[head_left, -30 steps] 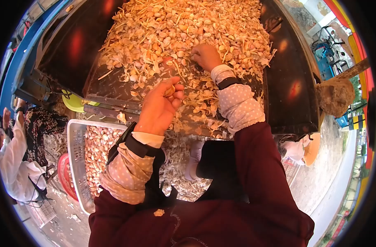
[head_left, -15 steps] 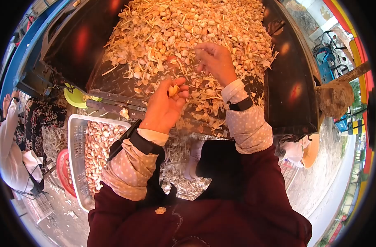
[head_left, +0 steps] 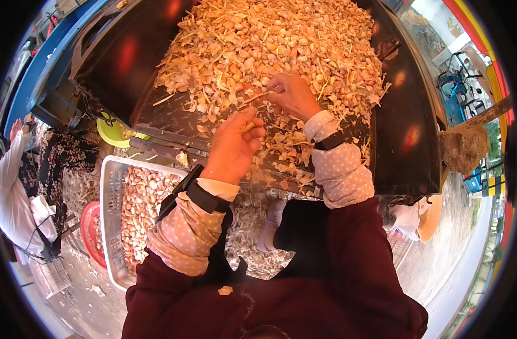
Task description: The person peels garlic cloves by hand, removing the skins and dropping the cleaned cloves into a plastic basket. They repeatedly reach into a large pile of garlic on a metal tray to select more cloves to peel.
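Note:
A large heap of garlic cloves [head_left: 269, 45], mixed with papery skins and dry stalks, covers the dark work surface in front of me. My left hand [head_left: 233, 148] is at the near side of the heap, its fingers curled round a yellowish garlic clove [head_left: 247, 128] that shows only in part. Just right of it, my right hand [head_left: 297, 97] pinches a thin dry stalk [head_left: 255, 98] pointing toward the left hand. Loose garlic skins [head_left: 284, 148] lie on the surface below the right hand.
A white plastic basket [head_left: 107, 186] of cloves stands at lower left. Near it are a yellow-green bowl [head_left: 112, 135] and a red basin [head_left: 90, 226]. Dark side panels [head_left: 408, 113] border the surface. Another person's white sleeve [head_left: 9, 192] shows at far left.
My left fingers have closed further over the clove, hiding more of it. My right hand has come down slightly, and a thin stalk now shows in its pinch. The whole view has shifted a little.

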{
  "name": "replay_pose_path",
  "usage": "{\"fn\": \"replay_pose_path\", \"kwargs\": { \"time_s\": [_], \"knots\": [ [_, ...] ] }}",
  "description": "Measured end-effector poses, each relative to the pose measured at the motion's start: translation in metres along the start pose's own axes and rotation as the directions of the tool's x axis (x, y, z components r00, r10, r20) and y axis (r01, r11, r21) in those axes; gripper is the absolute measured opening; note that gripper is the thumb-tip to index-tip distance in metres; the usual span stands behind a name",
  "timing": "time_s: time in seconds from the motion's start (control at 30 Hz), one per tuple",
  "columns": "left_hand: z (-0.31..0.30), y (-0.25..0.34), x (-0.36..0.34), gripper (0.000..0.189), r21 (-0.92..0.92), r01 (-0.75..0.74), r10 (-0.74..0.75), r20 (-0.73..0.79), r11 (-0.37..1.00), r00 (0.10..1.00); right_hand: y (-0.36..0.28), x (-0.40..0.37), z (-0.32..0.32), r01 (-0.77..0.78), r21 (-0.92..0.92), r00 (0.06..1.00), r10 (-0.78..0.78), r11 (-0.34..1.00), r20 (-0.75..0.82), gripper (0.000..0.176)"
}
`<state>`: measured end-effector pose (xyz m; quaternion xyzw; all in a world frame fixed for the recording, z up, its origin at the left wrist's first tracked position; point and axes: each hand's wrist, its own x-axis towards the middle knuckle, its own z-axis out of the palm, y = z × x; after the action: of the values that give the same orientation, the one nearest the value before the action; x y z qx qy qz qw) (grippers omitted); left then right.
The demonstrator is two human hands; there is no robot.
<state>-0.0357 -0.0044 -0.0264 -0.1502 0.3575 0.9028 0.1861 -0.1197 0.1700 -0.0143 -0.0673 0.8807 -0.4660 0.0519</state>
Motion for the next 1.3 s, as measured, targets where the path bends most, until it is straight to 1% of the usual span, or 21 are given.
{"fn": "replay_pose_path", "kwargs": {
  "time_s": [0.03,0.07,0.13,0.17,0.2,0.23,0.27,0.3,0.37,0.5,0.6,0.67,0.7,0.77,0.9,0.97,1.0,1.07,1.2,1.27,1.3],
  "knots": [
    [0.001,-0.001,0.0,0.025,0.064,-0.047,0.047,-0.007,0.997,0.999,-0.008,-0.013,0.0,0.205,-0.127,0.979,-0.201,0.971,0.041,0.021],
    [0.002,-0.001,-0.002,0.021,0.066,-0.059,0.057,0.028,0.996,0.998,-0.015,-0.027,0.0,0.4,-0.239,0.916,-0.386,0.885,0.105,0.026],
    [0.007,-0.006,-0.004,0.019,0.101,-0.081,0.075,0.055,0.992,0.996,-0.04,-0.056,0.004,0.637,-0.282,0.768,-0.622,0.718,0.153,0.04],
    [0.008,-0.007,-0.005,0.018,0.135,-0.1,0.089,0.086,0.986,0.992,-0.049,-0.065,0.002,0.639,-0.281,0.767,-0.623,0.716,0.153,0.04],
    [0.008,-0.006,-0.009,0.018,0.134,-0.102,0.091,0.085,0.986,0.992,-0.055,-0.074,-0.001,0.645,-0.357,0.756,-0.633,0.676,0.168,0.044],
    [0.009,-0.003,-0.015,0.015,0.211,-0.107,0.081,0.128,0.972,0.988,-0.06,-0.081,-0.004,0.647,-0.43,0.745,-0.641,0.629,0.184,0.049],
    [0.011,0.0,-0.019,0.013,0.285,-0.117,0.07,0.172,0.951,0.983,-0.064,-0.086,-0.008,0.634,-0.425,0.758,-0.629,0.646,0.175,0.048],
    [0.013,0.002,-0.02,0.013,0.285,-0.118,0.071,0.172,0.951,0.983,-0.066,-0.09,-0.012,0.635,-0.425,0.757,-0.629,0.645,0.176,0.048],
    [0.017,0.003,-0.022,0.009,0.247,-0.093,0.057,0.151,0.964,0.987,-0.069,-0.097,-0.019,0.587,-0.35,0.809,-0.539,0.73,0.233,0.037],
    [0.02,0.001,-0.025,0.006,0.266,-0.054,0.007,0.176,0.962,0.984,-0.068,-0.105,-0.02,0.619,-0.368,0.781,-0.591,0.694,0.2,0.042],
    [0.022,0.006,-0.028,0.002,0.304,-0.096,0.023,0.235,0.948,0.972,-0.067,-0.107,-0.018,0.597,-0.434,0.787,-0.598,0.675,0.154,0.045],
    [0.022,0.009,-0.031,0.005,0.351,-0.044,-0.045,0.241,0.935,0.969,-0.068,-0.108,-0.023,0.58,-0.345,0.815,-0.537,0.738,0.22,0.044],
    [0.021,0.009,-0.03,0.005,0.351,-0.044,-0.045,0.241,0.935,0.97,-0.065,-0.109,-0.023,0.58,-0.345,0.814,-0.537,0.738,0.22,0.044],
    [0.018,0.008,-0.027,0.009,0.228,-0.026,-0.048,0.312,0.973,0.949,-0.056,-0.11,-0.022,0.564,-0.194,0.824,-0.531,0.803,0.197,0.037],
    [0.016,0.011,-0.029,0.011,0.22,-0.005,-0.07,0.332,0.976,0.941,-0.051,-0.118,-0.022,0.58,-0.12,0.813,-0.566,0.806,0.135,0.031],
    [0.017,0.01,-0.029,0.014,0.327,-0.071,-0.054,0.359,0.942,0.932,-0.039,-0.119,-0.019,0.511,0.09,0.852,-0.518,0.855,0.079,0.025],
    [0.018,0.01,-0.029,0.014,0.327,-0.07,-0.055,0.36,0.943,0.931,-0.036,-0.121,-0.019,0.51,0.088,0.853,-0.517,0.856,0.078,0.025],
    [0.019,0.01,-0.032,0.017,0.353,-0.091,-0.051,0.373,0.931,0.926,-0.033,-0.126,-0.018,0.282,0.348,0.936,-0.336,0.894,0.105,0.022],
    [0.017,0.005,-0.033,0.019,0.359,-0.123,-0.028,0.388,0.925,0.921,-0.036,-0.129,-0.016,0.193,0.363,0.965,-0.243,0.912,0.1,0.013],
    [0.02,0.0,-0.035,0.022,0.306,-0.153,0.052,0.313,0.94,0.948,-0.028,-0.127,-0.01,0.016,0.542,0.988,-0.097,0.84,0.121,0.007],
    [0.02,-0.002,-0.034,0.022,0.308,-0.139,0.031,0.33,0.941,0.943,-0.026,-0.126,-0.007,0.013,0.537,0.992,-0.079,0.843,0.1,0.007]
  ]
}}
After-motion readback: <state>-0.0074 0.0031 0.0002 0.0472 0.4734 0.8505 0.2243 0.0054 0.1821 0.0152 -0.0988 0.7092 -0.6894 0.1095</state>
